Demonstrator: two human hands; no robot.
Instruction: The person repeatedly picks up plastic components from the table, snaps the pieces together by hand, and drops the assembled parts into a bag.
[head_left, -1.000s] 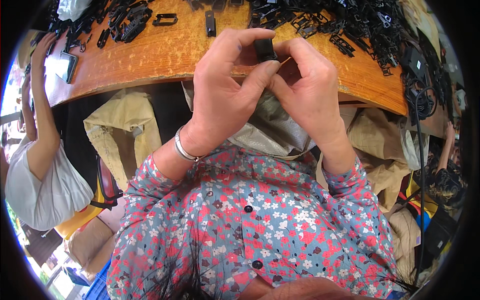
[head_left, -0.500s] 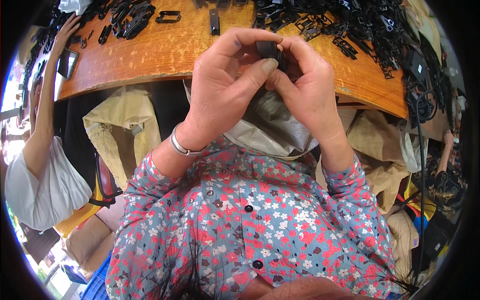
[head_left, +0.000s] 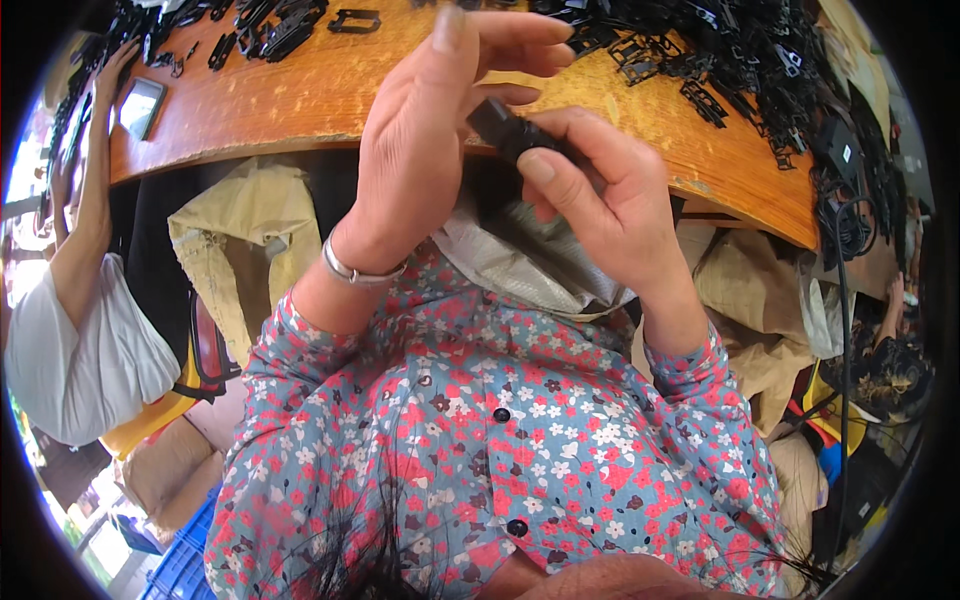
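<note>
Between the thumb and fingers of my right hand (head_left: 615, 200) is a small black plastic part (head_left: 503, 128), its free end pointing up and to the left. My left hand (head_left: 412, 145) is beside that end with the thumb raised and the fingers stretched apart, holding nothing. Whether its lower fingers touch the part, I cannot tell. Both hands are over the near edge of the wooden table (head_left: 300, 110). Below them, a grey-white woven sack (head_left: 520, 262) hangs open at my lap.
Black plastic frames lie in a large heap (head_left: 740, 70) at the right and a smaller group (head_left: 280, 30) at the left. A phone (head_left: 142, 107) lies near a co-worker's arm (head_left: 88, 215). A black cable (head_left: 846, 350) hangs at the right; beige sacking (head_left: 245, 210) hangs below the table.
My left hand has let go of the black part and opened, moving up and left. My right hand keeps the part, now lower and tilted. The co-worker's arm has shifted slightly.
</note>
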